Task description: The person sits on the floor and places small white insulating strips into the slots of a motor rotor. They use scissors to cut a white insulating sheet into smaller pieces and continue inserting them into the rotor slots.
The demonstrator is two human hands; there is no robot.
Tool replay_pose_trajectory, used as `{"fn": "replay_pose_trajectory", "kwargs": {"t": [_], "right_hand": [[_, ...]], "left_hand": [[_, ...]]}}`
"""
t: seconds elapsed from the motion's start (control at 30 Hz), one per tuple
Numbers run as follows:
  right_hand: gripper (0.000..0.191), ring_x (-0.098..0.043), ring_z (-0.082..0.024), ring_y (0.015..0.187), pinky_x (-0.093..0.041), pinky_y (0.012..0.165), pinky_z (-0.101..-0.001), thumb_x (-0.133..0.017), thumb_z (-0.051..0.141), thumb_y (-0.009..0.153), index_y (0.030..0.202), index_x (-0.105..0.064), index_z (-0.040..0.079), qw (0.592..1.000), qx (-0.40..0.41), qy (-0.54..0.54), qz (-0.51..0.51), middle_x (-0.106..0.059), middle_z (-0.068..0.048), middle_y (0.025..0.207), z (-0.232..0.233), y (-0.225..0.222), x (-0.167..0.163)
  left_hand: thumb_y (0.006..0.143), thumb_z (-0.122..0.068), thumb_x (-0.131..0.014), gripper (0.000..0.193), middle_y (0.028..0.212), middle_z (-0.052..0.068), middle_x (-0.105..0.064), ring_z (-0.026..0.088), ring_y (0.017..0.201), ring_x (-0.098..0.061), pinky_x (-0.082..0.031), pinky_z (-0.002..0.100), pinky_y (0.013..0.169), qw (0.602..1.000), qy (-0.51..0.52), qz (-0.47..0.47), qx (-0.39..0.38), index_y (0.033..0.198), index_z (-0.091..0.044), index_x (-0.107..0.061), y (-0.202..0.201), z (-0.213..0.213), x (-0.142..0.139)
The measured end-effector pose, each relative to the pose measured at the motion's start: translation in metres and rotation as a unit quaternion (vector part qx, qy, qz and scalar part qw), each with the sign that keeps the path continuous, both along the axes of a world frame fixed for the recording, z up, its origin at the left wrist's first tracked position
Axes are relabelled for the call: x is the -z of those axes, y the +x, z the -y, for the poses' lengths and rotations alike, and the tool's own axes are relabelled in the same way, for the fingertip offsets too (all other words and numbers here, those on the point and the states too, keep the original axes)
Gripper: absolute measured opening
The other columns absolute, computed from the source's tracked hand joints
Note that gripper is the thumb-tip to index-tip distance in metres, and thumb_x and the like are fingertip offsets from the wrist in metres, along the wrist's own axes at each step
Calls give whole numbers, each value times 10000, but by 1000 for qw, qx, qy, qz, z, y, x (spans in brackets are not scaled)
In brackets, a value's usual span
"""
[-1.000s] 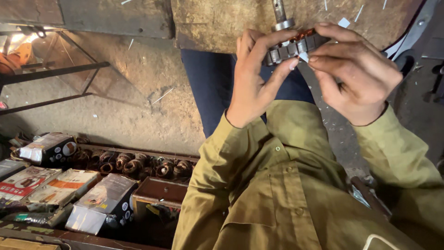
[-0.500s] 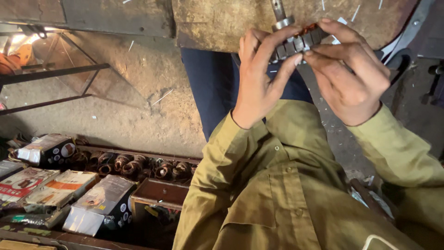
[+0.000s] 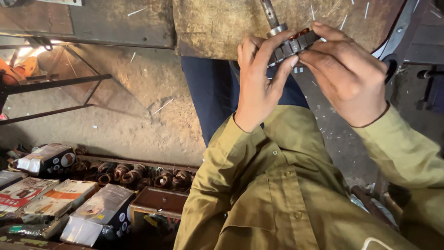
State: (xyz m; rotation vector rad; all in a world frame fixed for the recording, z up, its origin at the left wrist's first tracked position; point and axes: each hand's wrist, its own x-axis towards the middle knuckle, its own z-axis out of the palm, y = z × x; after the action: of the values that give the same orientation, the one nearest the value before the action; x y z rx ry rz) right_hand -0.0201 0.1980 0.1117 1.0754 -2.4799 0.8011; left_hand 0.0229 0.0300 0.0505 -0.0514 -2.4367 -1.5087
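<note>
A motor armature (image 3: 292, 45), a slotted dark metal core with copper windings and a steel shaft sticking up, is held near the top of the view. My left hand (image 3: 259, 83) grips its core from below and the left, fingers curled over the slots. My right hand (image 3: 347, 76) grips it from the right, thumb and fingertips pressed on the core's end. Both arms wear olive-green sleeves. The far end of the core is hidden behind my fingers.
A worn wooden bench top (image 3: 217, 23) lies just behind the armature. Lower left, a row of rusty wound armatures (image 3: 138, 173) lies in a tray, with several cardboard boxes (image 3: 99, 213) in front. A dark metal frame (image 3: 51, 85) stands at left on the dusty floor.
Both hands and the armature have shifted slightly up and right in the view; my right fingers have worked along the core. The grip is the same.
</note>
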Motion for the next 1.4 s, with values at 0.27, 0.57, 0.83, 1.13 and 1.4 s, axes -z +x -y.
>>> {"fn": "replay_pose_trajectory", "kwargs": {"t": [0.27, 0.57, 0.83, 1.13, 1.4], "right_hand": [[319, -729, -320, 1079, -625, 949, -411, -939, 107, 874, 1014, -698, -48, 990, 12, -105, 93, -689, -179, 1127, -22, -3, 38], [441, -721, -378, 984, -648, 923, -523, -889, 211, 802, 973, -639, -109, 956, -45, -279, 81, -622, -220, 1014, -9, 19, 85], [335, -731, -393, 1048, -602, 1012, -563, -911, 74, 835, 943, -638, -86, 954, -17, -260, 151, -631, -212, 1024, -12, 27, 73], [384, -605, -279, 1161, -520, 1119, -454, -858, 115, 893, 1137, -593, -19, 950, -1, -231, 212, -584, -183, 1226, 0, 18, 63], [460, -502, -170, 1179, -422, 1085, -308, -749, 166, 962, 1276, -419, 104, 770, -23, -451, 450, -510, -92, 1253, 21, 21, 68]], "left_hand": [[974, -214, -806, 402, 1081, 41, -502, 212, 1060, -479, -411, 324, 964, 996, 18, -3, 85, 1331, -154, -629, 1, 20, -9], [778, -353, -930, 603, 1066, 1, -476, 186, 1019, -474, -412, 301, 956, 989, 34, -58, 135, 1305, -195, -684, 16, 33, 18], [775, -338, -928, 572, 1019, -5, -455, 181, 984, -481, -442, 321, 974, 990, 48, -65, 119, 1281, -192, -705, 21, 29, 26], [812, -365, -920, 659, 1216, 22, -558, 208, 1108, -513, -418, 313, 1047, 990, 62, -21, 123, 1366, -155, -632, 6, 37, 18], [870, -202, -875, 566, 1284, 65, -554, 224, 1198, -525, -426, 324, 1072, 989, 87, -16, 118, 1352, -108, -593, 10, 42, 20]]}}
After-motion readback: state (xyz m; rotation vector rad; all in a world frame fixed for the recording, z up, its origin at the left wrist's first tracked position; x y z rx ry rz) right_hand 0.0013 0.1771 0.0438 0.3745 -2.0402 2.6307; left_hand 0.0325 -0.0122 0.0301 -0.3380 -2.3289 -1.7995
